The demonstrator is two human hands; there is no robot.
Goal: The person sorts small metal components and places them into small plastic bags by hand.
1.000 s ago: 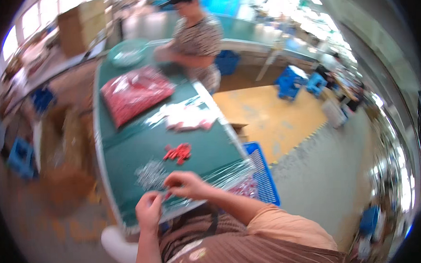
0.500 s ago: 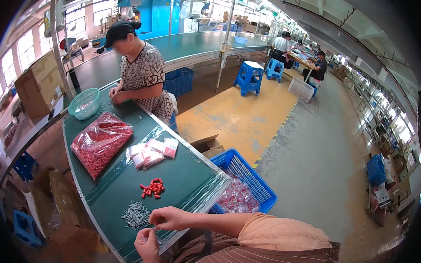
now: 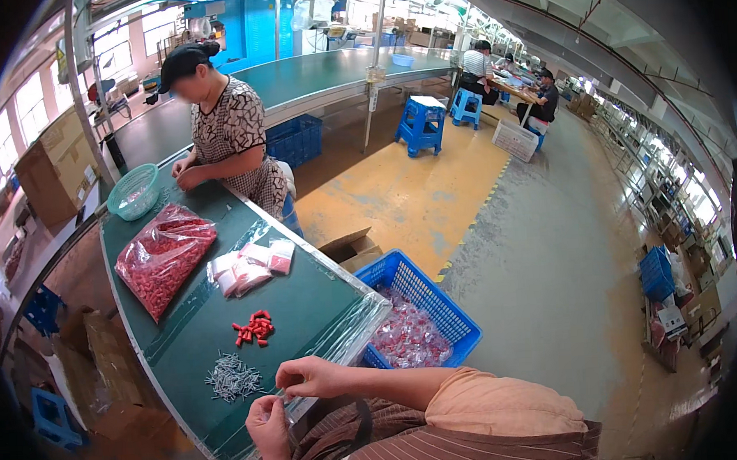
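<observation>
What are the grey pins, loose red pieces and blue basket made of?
Grey pins: probably metal; dull silvery-grey.
Red pieces: likely moulded plastic; uniform colour, slight sheen.
Blue basket: almost certainly plastic; smooth, evenly coloured, moulded grid walls.

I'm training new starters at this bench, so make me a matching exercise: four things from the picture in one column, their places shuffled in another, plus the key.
Things
1. Heap of grey pieces
2. Heap of red pieces
3. Pale green basket
4. Blue basket

Places
A. Far end of the green table, near the co-worker
B. Off the table, beside its right edge, holding clear packets
C. On the table, closest to the right hand
D. Between the grey pieces and the flat packets

Pairs: 1-C, 2-D, 3-A, 4-B
</observation>
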